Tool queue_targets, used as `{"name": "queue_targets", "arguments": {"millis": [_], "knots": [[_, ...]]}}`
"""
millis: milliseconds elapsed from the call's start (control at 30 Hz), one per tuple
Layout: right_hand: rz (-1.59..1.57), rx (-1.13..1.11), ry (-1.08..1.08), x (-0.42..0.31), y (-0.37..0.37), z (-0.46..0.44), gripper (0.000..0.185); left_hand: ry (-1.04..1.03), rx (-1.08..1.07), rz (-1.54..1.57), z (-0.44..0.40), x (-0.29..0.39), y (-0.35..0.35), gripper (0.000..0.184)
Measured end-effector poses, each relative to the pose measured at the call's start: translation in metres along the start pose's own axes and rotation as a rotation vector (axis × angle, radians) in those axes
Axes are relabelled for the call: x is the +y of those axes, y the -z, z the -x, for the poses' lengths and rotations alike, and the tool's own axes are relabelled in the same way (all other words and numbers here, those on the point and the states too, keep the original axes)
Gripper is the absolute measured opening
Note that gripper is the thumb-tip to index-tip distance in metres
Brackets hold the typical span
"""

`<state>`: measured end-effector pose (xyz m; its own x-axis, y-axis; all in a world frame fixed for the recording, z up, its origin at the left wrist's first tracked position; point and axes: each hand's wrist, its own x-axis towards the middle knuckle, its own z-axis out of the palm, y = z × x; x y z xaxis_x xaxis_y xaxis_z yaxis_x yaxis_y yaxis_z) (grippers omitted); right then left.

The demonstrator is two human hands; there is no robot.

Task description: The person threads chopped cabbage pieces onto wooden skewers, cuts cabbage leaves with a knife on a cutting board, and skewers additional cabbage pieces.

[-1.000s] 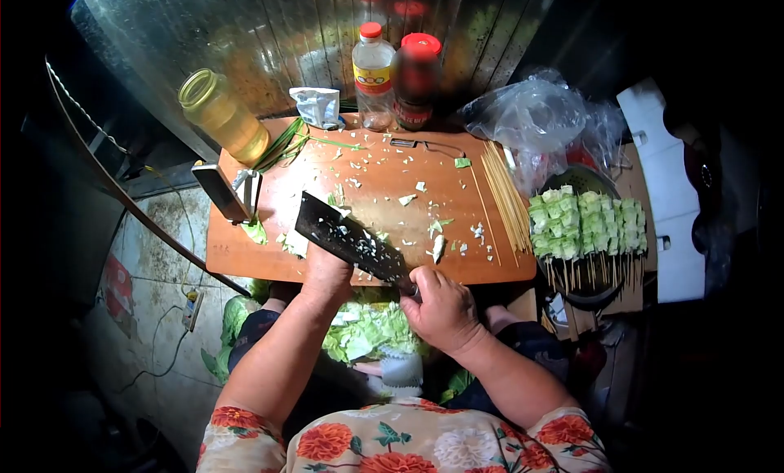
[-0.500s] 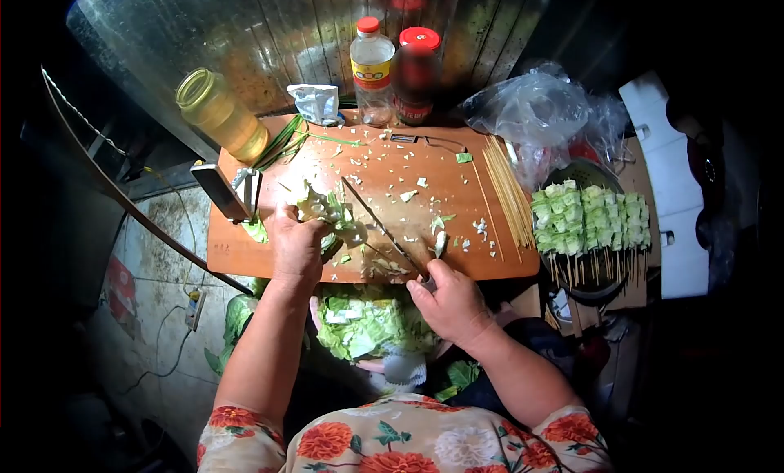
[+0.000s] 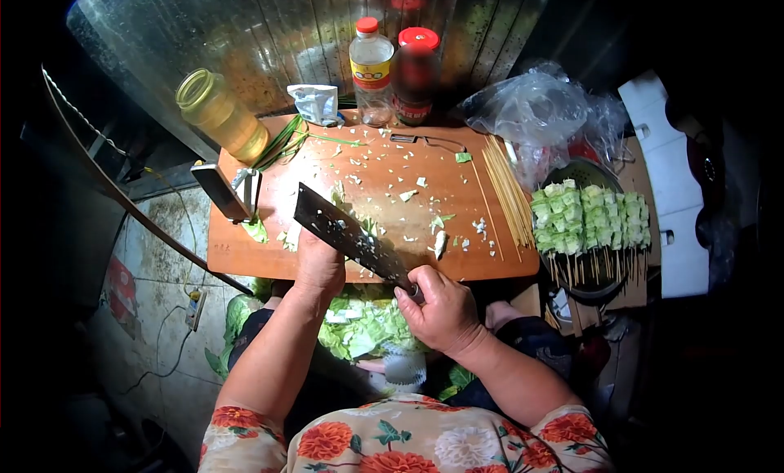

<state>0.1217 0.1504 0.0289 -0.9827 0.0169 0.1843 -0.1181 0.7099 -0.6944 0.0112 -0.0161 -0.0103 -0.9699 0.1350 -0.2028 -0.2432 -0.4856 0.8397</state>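
My right hand (image 3: 443,311) is closed around the handle of a cleaver (image 3: 351,238), whose dark, wide blade is flecked with bits of leaf. The blade reaches up and left over the cutting board (image 3: 278,265) and covers the fingers of my left hand (image 3: 320,262). Pale green cabbage (image 3: 287,237) shows beside that hand and past the blade's edges; most of it is hidden. Below the board's near edge, a heap of cut cabbage leaves (image 3: 359,330) lies in a tub.
Bamboo skewers (image 3: 508,194) lie along the board's right side. Farther right, skewered cabbage (image 3: 588,220) rests over a dark colander. A tilted glass jar (image 3: 222,115), a phone (image 3: 220,191), a plastic bottle (image 3: 373,73) and a red-lidded jar (image 3: 416,77) stand around the board.
The cleaver has swung left, its blade turned flat side up across my left hand and the cabbage. My right hand has moved slightly down, my left hand slightly right.
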Motion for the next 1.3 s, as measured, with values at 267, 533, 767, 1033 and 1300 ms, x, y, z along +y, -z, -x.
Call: {"name": "queue_targets", "arguments": {"millis": [267,533,767,1033,1300], "knots": [[0.053,-0.046,-0.047,0.002,0.006,-0.001,0.023,-0.038,0.055,0.119,-0.003,0.006,-0.007,0.028],[0.102,-0.204,-0.266,0.012,0.024,-0.005,0.024,-0.126,0.082,-0.013,-0.022,0.035,0.013,0.058],[0.009,-0.153,-0.261,0.014,0.020,-0.003,0.025,0.029,0.078,-0.036,-0.021,0.041,0.015,0.060],[0.006,-0.122,-0.150,-0.001,0.004,0.002,0.023,0.131,0.084,0.204,-0.007,0.007,0.001,0.047],[0.062,-0.107,-0.056,-0.001,0.004,0.007,0.022,0.174,0.087,0.254,-0.001,0.009,-0.002,0.039]]}}
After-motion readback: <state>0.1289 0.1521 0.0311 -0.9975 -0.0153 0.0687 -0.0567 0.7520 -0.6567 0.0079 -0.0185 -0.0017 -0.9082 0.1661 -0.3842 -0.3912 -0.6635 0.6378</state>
